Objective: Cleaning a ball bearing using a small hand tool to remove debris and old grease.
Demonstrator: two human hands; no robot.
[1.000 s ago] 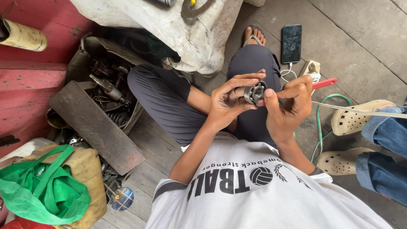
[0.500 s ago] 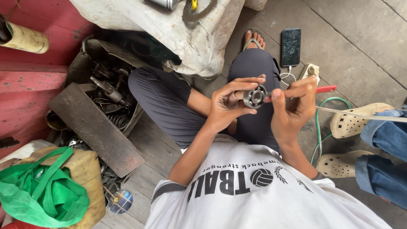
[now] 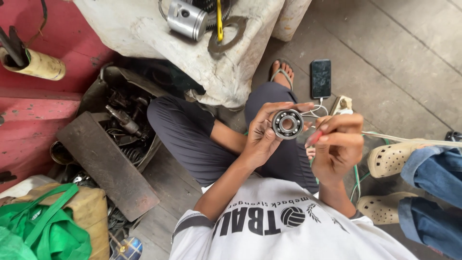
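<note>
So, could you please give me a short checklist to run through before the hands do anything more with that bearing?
1. Left hand grips the bearing by its rim: ok.
2. Bearing face turned up to the camera, balls visible: ok.
3. Right hand holds the red-handled tool firmly: ok.
4. Tool tip touching the bearing: cannot tell, the tip is hidden.
5. Phone on the floor lies apart from the hands: ok.
6. Other person's shoes stand close beside the right hand: not ok.
</note>
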